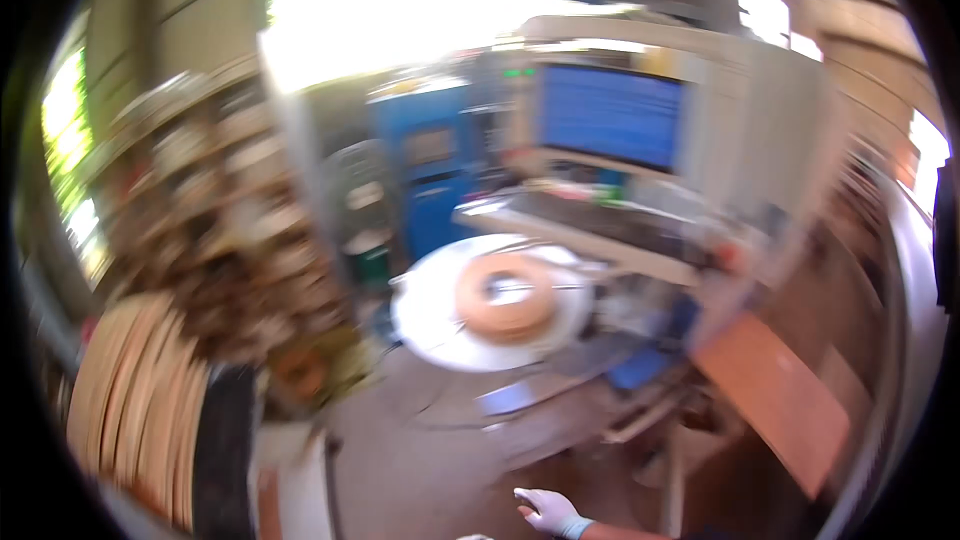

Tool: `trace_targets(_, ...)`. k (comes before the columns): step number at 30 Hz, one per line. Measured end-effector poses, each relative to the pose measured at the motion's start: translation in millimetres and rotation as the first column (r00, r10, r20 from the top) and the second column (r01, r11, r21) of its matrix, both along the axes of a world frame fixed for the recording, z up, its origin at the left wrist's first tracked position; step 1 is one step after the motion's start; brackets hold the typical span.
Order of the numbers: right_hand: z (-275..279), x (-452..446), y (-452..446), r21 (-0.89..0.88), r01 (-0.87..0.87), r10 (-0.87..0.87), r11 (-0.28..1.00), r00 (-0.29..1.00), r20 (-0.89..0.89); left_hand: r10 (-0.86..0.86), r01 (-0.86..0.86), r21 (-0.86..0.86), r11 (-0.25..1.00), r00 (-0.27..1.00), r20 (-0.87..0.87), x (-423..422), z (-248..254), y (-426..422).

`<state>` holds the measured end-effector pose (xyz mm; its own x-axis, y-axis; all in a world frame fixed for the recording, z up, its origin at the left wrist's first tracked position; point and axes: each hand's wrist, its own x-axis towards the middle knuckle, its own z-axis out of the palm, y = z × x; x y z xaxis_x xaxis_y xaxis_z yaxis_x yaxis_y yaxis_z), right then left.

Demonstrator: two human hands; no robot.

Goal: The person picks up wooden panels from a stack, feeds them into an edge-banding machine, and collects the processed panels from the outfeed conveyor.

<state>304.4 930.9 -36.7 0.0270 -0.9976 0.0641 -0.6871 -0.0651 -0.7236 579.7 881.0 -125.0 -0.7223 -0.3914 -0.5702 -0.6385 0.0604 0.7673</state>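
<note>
My right hand (550,513), in a pale glove, is low in the head view, with its forearm coming in from the right. Its fingers point left with a small gap between them, and nothing shows in them. A sliver of something whitish at the bottom edge may be part of my left hand, but too little shows to tell. Beyond my right hand stands a round white table (425,315) bearing a tan ring-shaped coil (475,302).
A machine with a blue screen (612,115) stands behind the round table, beside a blue cabinet (440,210). Cluttered shelves (235,170) and stacked curved tan pieces (130,390) are left. An orange-brown board (775,400) leans at the right. Motion blurs the view.
</note>
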Motion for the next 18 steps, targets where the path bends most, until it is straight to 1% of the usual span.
trace_targets(1, -5, 34, -11, -0.033, -0.116, 0.117, 0.993, 0.993, 0.031, 0.118, -0.118, 0.028, 0.993, 0.993, 0.008, 29, -23, 1)
trace_targets(2, -9, 58, -24, -0.002, -0.312, 0.312, 0.950, 0.950, 0.026, 0.122, -0.124, -0.185, 0.975, 0.992, -0.019, 53, -49, -1)
trace_targets(3, -8, 83, -33, 0.014, -0.387, 0.386, 0.922, 0.922, 0.028, 0.224, -0.205, -0.132, 0.970, 0.963, 0.148, 78, -33, -2)
trace_targets(4, -7, 110, -39, 0.036, -0.467, 0.466, 0.884, 0.884, 0.039, 0.370, -0.342, -0.170, 0.924, 0.912, 0.175, 113, -62, 4)
trace_targets(5, 5, 130, -36, 0.098, -0.527, 0.528, 0.844, 0.849, 0.016, 0.516, -0.477, -0.203, 0.855, 0.819, 0.252, 144, -34, 19)
trace_targets(6, 12, 150, -47, 0.135, -0.578, 0.584, 0.805, 0.812, -0.010, 0.633, -0.500, -0.442, 0.745, 0.740, 0.230, 178, -78, 35)
trace_targets(7, -18, 159, -53, 0.079, -0.597, 0.586, 0.798, 0.800, 0.131, 0.599, -0.443, -0.428, 0.788, 0.715, 0.362, 210, -38, 33)
trace_targets(8, -56, 164, -65, 0.080, -0.610, 0.592, 0.789, 0.788, 0.168, 0.528, -0.422, -0.319, 0.849, 0.700, 0.480, 247, -14, 30)
trace_targets(9, -35, 195, -60, 0.131, -0.513, 0.439, 0.849, 0.821, 0.365, 0.559, -0.424, -0.368, 0.827, 0.684, 0.469, 268, -3, -1)
trace_targets(10, -3, 208, -49, 0.240, -0.345, 0.190, 0.907, 0.846, 0.498, 0.616, -0.416, -0.477, 0.774, 0.667, 0.419, 280, 20, -52)
trace_targets(12, -88, 185, -84, 0.399, -0.393, 0.139, 0.829, 0.835, 0.533, 0.707, -0.393, -0.660, 0.640, 0.638, 0.306, 297, 75, -153)
trace_targets(13, -133, 173, -102, 0.473, -0.411, 0.111, 0.779, 0.833, 0.541, 0.751, -0.368, -0.761, 0.535, 0.620, 0.229, 306, 116, -194)
trace_targets(14, -220, 134, -116, 0.518, -0.584, 0.215, 0.625, 0.767, 0.605, 0.802, -0.325, -0.856, 0.402, 0.576, 0.158, 321, 142, -246)
trace_targets(15, -181, 144, -121, 0.578, -0.544, 0.243, 0.608, 0.821, 0.517, 0.760, -0.344, -0.857, 0.384, 0.644, 0.082, 329, 244, -253)
trace_targets(16, -172, 153, -135, 0.601, -0.532, 0.250, 0.596, 0.835, 0.490, 0.754, -0.334, -0.896, 0.292, 0.657, 0.002, 336, 302, -284)
trace_targets(18, -144, 182, -157, 0.635, -0.517, 0.256, 0.575, 0.850, 0.460, 0.732, -0.303, -0.950, 0.067, 0.662, -0.159, 332, 383, -358)
